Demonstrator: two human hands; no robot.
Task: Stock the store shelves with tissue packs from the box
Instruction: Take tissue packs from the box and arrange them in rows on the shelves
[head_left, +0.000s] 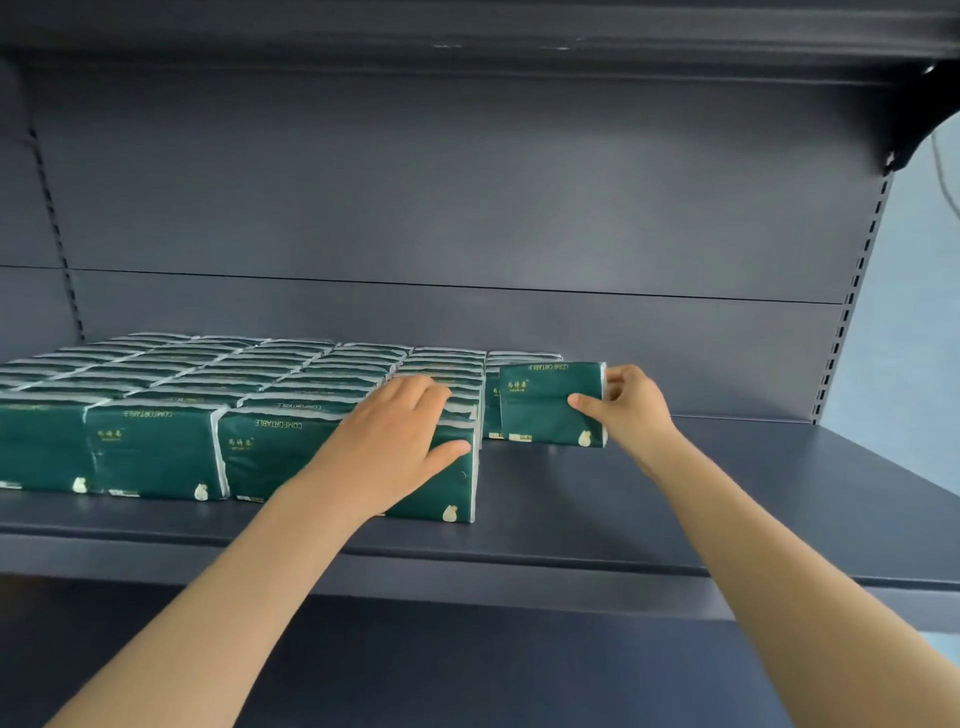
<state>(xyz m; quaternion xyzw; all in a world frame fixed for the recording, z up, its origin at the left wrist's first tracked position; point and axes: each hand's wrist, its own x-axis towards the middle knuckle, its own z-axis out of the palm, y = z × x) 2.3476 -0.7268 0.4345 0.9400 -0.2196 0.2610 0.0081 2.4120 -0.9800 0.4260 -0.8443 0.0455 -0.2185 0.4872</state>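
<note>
Several rows of dark green tissue packs (156, 452) stand upright on the grey shelf (727, 499), filling its left and middle. My left hand (400, 436) rests on the front pack of the second row from the right, fingers over its top edge and thumb on its front face. My right hand (628, 405) pinches the right end of a single green tissue pack (540, 405), which stands at the front of the short rightmost row. The box is out of view.
The shelf's right part is bare grey metal up to the slotted upright (852, 291). Another shelf (467, 31) hangs overhead. The back panel (441, 208) is plain. A pale wall (914, 312) shows at far right.
</note>
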